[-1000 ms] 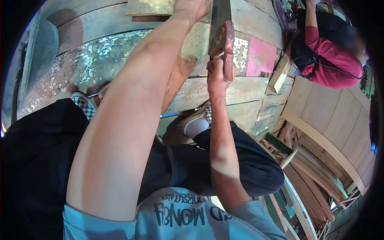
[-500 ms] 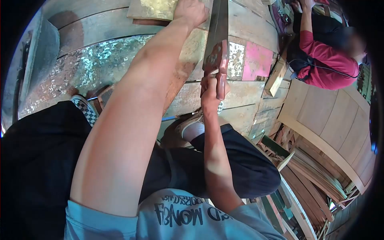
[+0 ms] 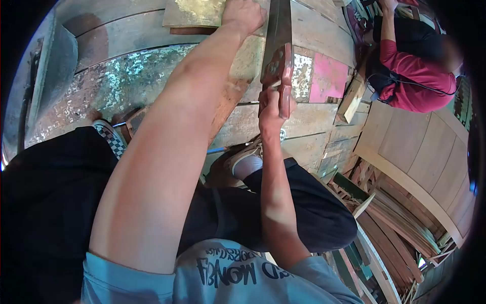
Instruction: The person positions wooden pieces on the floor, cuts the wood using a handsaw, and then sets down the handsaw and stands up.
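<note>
A handsaw with a reddish-brown handle (image 3: 286, 76) is gripped by my right hand (image 3: 272, 109), fingers wrapped round the handle. Its dark metal blade (image 3: 279, 28) runs up past the top edge of the view. Just left of the blade, my left hand (image 3: 245, 16) rests at the top, near a board with worn yellow paint (image 3: 195, 12). The left fingers are partly cut off and point away, so what they hold cannot be made out. A reddish-brown plank (image 3: 223, 114) lies beneath my left forearm.
A person in a red top (image 3: 417, 81) sits at the upper right. Wooden floorboards (image 3: 309, 119) carry a pink patch (image 3: 327, 78) and flaking paint. At the lower right, long timber strips (image 3: 400, 218) are stacked beside a large panelled board (image 3: 412, 147). My checkered shoe (image 3: 109, 138) is at left.
My right hand and the saw moved down towards me, then slightly back up. My left hand has stayed nearly in place. The person in red has shifted an arm slightly.
</note>
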`<state>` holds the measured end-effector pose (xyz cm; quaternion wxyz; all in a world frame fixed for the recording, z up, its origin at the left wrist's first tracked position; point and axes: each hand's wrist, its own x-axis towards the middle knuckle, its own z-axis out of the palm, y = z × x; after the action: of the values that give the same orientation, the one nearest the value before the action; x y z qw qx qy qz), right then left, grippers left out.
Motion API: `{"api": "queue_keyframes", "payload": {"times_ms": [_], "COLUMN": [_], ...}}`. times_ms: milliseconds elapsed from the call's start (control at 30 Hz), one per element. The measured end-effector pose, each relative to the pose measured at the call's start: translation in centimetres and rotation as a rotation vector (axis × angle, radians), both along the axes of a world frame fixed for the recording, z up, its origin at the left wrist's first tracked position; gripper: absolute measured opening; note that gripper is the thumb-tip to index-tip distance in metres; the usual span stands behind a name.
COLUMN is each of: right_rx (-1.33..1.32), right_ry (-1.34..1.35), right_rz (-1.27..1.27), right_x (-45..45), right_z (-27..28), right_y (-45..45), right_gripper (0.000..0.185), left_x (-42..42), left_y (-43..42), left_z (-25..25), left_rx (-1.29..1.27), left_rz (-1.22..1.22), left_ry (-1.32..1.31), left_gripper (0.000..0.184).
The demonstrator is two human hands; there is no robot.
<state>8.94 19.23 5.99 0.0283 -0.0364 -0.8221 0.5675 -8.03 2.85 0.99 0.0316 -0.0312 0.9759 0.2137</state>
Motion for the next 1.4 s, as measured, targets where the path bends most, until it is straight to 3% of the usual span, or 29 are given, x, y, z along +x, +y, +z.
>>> {"api": "queue_keyframes", "payload": {"times_ms": [200, 367, 433, 500, 567, 633, 700, 833, 867, 967, 1033, 1100, 1400], "right_rx": [0.134, 0.039, 0.078, 0.007, 0.130, 0.125, -0.044, 0.171, 0.180, 0.092, 0.056, 0.168, 0.087], "right_ry": [0.055, -0.083, 0.052, 0.005, 0.049, 0.016, -0.051, 0.145, 0.040, 0.012, 0.020, 0.073, 0.028], "right_rz": [-0.002, -0.010, 0.034, -0.028, 0.039, 0.026, -0.036, 0.063, 0.072, 0.007, -0.016, 0.033, 0.004], "right_x": [0.8, 0.2, 1.1, 1.0, 0.0, 0.1, 0.6, 0.1, -0.2, 0.4, 0.6, 0.2, -0.3], "right_z": [-0.3, 0.0, -0.3, -0.3, -0.7, -0.3, 0.3, -0.5, -0.5, -0.4, 0.2, -0.3, -0.6], "right_y": [0.3, 0.6, 0.8, 0.4, 0.5, 0.1, 0.0, 0.0, 0.5, 0.4, -0.1, 0.0, -0.1], "right_gripper": [0.012, 0.013, 0.009, 0.012, 0.013, 0.013, 0.012, 0.013, 0.013, 0.013, 0.012, 0.012, 0.012], "left_x": [-0.1, 0.6, 0.3, -0.1, 0.0, 0.3, 0.3, -0.1, 0.0, -0.2, 0.0, -0.3, -0.4], "left_y": [0.0, 0.0, -0.1, 0.0, 0.1, 0.0, 0.1, 0.1, 0.2, 0.0, 0.2, 0.3, 0.1], "left_z": [0.6, 0.6, 0.1, 0.2, 0.3, 0.8, 0.9, 0.3, 0.0, 0.3, -0.1, -0.5, -0.4], "left_rx": [0.030, 0.032, -0.013, -0.003, 0.007, -0.027, -0.026, -0.040, -0.038, 0.005, 0.151, 0.164, 0.178], "left_rz": [0.000, -0.010, -0.058, -0.024, 0.002, -0.027, -0.038, -0.025, -0.027, -0.018, 0.064, 0.083, 0.089], "left_ry": [-0.008, -0.015, 0.056, 0.028, -0.012, -0.009, -0.008, -0.024, -0.031, -0.009, 0.026, 0.044, 0.022], "left_gripper": [0.031, 0.032, 0.032, 0.031, 0.031, 0.030, 0.030, 0.030, 0.030, 0.031, 0.041, 0.041, 0.043]}}
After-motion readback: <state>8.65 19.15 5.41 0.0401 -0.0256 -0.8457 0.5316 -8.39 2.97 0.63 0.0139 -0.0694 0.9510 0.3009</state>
